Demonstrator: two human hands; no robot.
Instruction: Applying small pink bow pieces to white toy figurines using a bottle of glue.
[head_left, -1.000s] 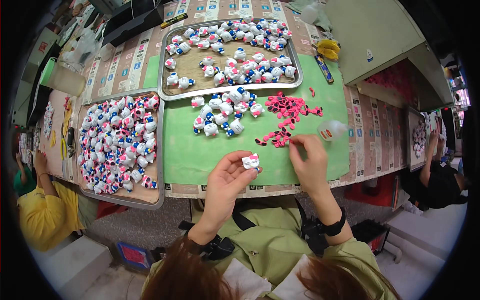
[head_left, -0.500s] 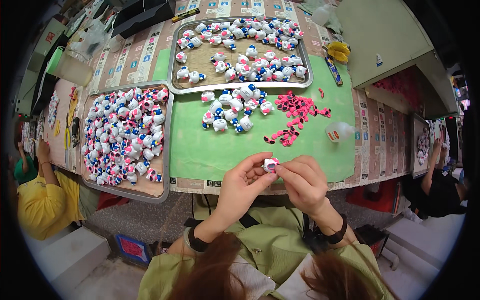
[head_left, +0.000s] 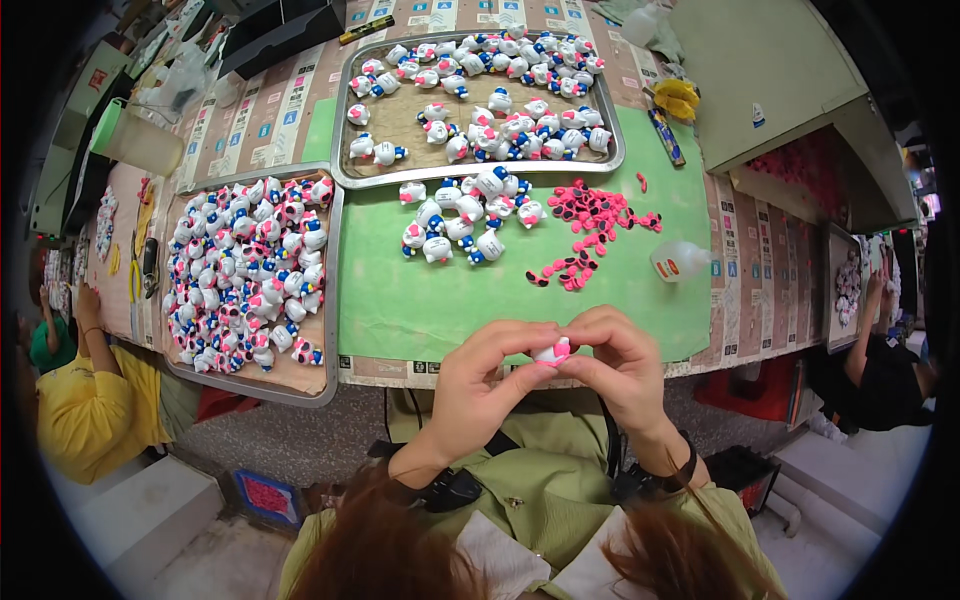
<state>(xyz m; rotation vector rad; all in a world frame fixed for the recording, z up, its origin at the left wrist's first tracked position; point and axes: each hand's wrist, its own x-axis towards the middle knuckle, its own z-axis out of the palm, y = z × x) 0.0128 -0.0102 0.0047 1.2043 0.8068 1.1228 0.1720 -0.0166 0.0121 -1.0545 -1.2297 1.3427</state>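
Observation:
A small white and pink figurine (head_left: 551, 352) is pinched between my two hands just beyond the table's near edge. My left hand (head_left: 492, 368) grips it from the left with thumb and forefinger. From the right, the thumb and fingertips of my right hand (head_left: 618, 362) press on it too. Fingers cover most of the figurine. Ahead on the green mat (head_left: 430, 320) lies a loose group of white, blue and pink figurines (head_left: 465, 212). Right of them are scattered small pink pieces with black patches (head_left: 592, 225). A white squeeze bottle (head_left: 678, 261) stands at the mat's right side.
A metal tray (head_left: 338, 280) full of figurines sits at the left. Another metal tray (head_left: 420, 180) with more figurines lies at the back. A grey cabinet (head_left: 770, 90) stands back right. Other people, one in a yellow shirt (head_left: 95, 410), work at both sides.
The figurine has been turned, so its face with the dark patch no longer shows. Both hands now close round it from either side, and I lean slightly differently.

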